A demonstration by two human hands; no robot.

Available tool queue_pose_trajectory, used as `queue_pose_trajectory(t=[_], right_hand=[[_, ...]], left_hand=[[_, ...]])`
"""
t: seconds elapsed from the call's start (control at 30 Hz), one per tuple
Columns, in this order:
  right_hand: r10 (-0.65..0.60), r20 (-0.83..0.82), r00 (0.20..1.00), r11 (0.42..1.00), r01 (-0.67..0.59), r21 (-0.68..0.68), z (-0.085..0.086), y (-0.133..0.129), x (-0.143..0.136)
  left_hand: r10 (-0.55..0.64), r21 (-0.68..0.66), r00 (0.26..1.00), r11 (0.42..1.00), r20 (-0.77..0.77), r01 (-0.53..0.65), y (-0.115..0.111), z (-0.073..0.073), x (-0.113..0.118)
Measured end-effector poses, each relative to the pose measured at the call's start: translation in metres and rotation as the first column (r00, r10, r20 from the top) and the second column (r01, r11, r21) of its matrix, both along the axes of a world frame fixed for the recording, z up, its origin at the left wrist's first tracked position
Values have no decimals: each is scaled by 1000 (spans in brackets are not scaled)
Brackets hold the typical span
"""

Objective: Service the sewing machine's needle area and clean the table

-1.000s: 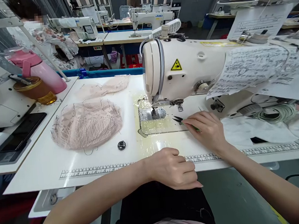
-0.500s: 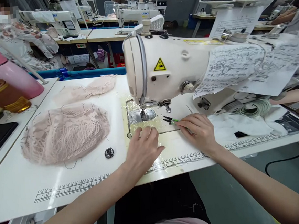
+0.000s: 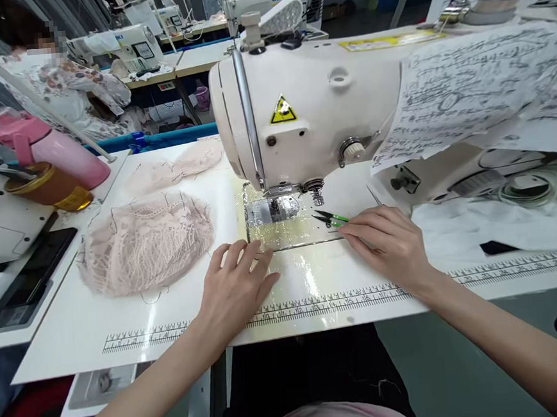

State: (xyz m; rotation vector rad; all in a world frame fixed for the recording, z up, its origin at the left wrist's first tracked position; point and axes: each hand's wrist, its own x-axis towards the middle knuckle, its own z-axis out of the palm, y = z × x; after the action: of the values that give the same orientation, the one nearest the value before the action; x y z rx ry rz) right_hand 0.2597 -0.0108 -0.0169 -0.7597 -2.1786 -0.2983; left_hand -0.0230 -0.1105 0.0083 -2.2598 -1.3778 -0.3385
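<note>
My right hand point(image 3: 388, 243) rests on the white table right of the needle plate. Its thumb and fingers are closed on green-handled thread snips point(image 3: 333, 218), blades pointing left toward the needle plate point(image 3: 276, 210). Left of the plate's front corner, my left hand point(image 3: 239, 285) lies palm down, fingers slightly bent and apart, thumb out. I see nothing held in it, though what lies beneath the palm is hidden. The sewing machine head point(image 3: 314, 109) stands over the plate. A pale pink lace piece point(image 3: 149, 244) lies left of my left hand.
More pink fabric point(image 3: 179, 168) lies behind the lace. A pink bottle point(image 3: 64, 151), an amber cup point(image 3: 50, 186) and a dark phone point(image 3: 42, 265) stand or lie at left. White cloth point(image 3: 453, 227) is at right. A printed ruler point(image 3: 334, 305) edges the table. A person point(image 3: 57, 91) sits beyond.
My left hand has moved left, away from the needle plate, over where a small round metal part lay; that part is now out of sight. My right hand still holds the snips. The view has shifted.
</note>
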Motion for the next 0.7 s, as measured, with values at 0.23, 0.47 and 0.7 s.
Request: queue_pose_trajectory(t=[0.23, 0.47, 0.7], right_hand=[[-9, 37, 999, 997, 6, 75, 4, 0, 2], [-209, 70, 975, 978, 207, 33, 11, 3, 13], [-298, 269, 916, 945, 242, 221, 19, 18, 21]], left_hand=[[0, 38, 997, 999, -72, 3, -3, 7, -8], [-50, 101, 998, 994, 46, 45, -22, 24, -5], [-82, 87, 950, 995, 301, 58, -53, 12, 20]])
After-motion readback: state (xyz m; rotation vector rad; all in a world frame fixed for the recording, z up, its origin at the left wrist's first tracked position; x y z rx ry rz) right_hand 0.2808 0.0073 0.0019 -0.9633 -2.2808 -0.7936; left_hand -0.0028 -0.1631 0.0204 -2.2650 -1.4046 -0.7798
